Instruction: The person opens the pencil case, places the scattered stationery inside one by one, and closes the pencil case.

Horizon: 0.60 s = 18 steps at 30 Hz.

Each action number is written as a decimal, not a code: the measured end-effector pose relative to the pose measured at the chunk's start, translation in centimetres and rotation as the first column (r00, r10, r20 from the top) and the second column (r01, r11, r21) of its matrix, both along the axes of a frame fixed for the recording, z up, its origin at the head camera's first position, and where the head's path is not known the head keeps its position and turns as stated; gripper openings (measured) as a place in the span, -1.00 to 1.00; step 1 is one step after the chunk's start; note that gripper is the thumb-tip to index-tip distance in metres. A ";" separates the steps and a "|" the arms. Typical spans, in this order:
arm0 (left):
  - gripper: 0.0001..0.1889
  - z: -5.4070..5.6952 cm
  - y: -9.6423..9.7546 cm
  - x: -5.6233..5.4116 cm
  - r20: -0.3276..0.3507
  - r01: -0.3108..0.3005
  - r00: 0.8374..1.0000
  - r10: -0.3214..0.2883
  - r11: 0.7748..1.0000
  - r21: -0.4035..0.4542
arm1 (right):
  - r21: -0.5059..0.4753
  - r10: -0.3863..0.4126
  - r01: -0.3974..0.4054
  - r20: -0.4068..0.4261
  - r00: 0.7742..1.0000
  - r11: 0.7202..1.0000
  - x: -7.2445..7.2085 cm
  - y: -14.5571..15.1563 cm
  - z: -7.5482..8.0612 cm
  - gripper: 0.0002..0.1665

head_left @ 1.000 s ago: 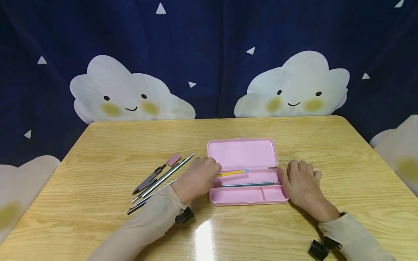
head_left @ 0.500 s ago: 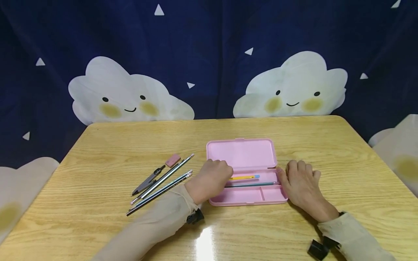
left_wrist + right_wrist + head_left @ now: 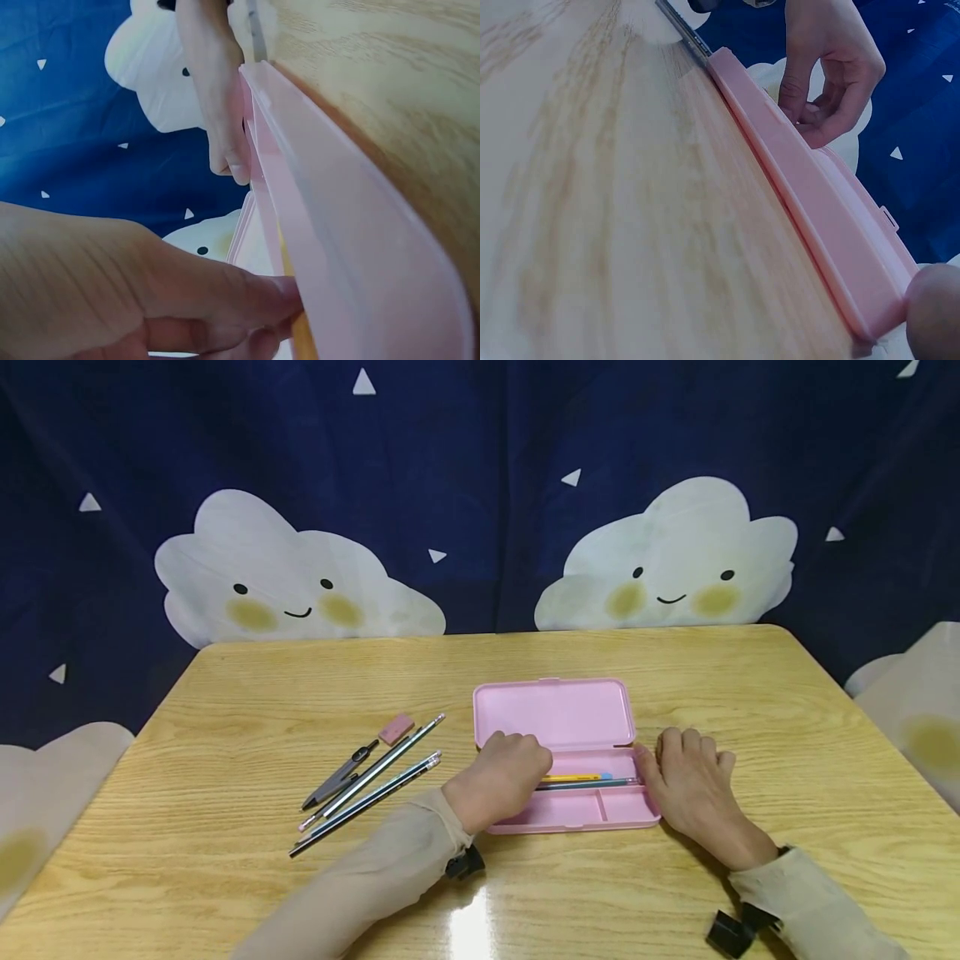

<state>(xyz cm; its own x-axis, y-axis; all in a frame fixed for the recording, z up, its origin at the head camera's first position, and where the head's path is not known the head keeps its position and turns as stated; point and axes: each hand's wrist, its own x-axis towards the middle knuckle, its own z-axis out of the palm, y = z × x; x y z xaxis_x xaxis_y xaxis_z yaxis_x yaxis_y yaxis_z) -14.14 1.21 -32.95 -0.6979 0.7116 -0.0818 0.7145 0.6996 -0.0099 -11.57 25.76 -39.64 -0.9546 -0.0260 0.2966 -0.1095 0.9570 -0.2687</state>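
A pink pencil case lies with its lid folded back. My left hand is over its left part and pinches a yellow pencil with a blue end. In the left wrist view, thumb and fingertips grip that pencil just inside the case wall. Along the long rear compartment lies a dark green pencil, close in front of the yellow one. My right hand rests at the case's right end, thumb touching its edge and the fingers bent down beside it.
Left of the case, a grey drawing compass and a pink eraser lie on the wooden table. Several striped pencils lie slantwise beside them. A dark blue curtain with clouds hangs behind the table.
My left hand has moved right over the case with the yellow pencil, which now lies lower, right by the green one. My right hand has stayed in place.
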 end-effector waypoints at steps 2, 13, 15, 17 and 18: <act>-0.81 -0.1 0.2 0.0 0.000 0.002 1.000 -0.002 1.000 -0.003 | 0.000 0.000 0.000 0.002 1.000 1.000 0.0 0.0 0.0 -0.59; -0.78 -0.4 0.6 -0.1 -0.041 0.017 0.999 -0.015 0.999 0.047 | -0.005 -0.001 0.001 0.019 1.000 1.000 0.1 0.0 0.1 -0.59; -0.79 -0.6 0.6 -0.1 -0.039 0.018 0.999 -0.016 0.999 0.049 | -0.008 0.001 -0.001 0.020 1.000 1.000 0.1 0.0 0.0 -0.59; -0.79 -0.9 0.6 -0.1 -0.035 0.010 0.999 -0.009 0.999 0.045 | -0.008 0.002 -0.002 0.024 1.000 1.000 0.1 0.0 0.0 -0.59; -0.80 -1.0 0.6 -0.1 -0.033 0.007 0.999 -0.006 0.999 0.043 | -0.008 0.002 -0.002 0.028 1.000 1.000 0.0 0.0 0.0 -0.59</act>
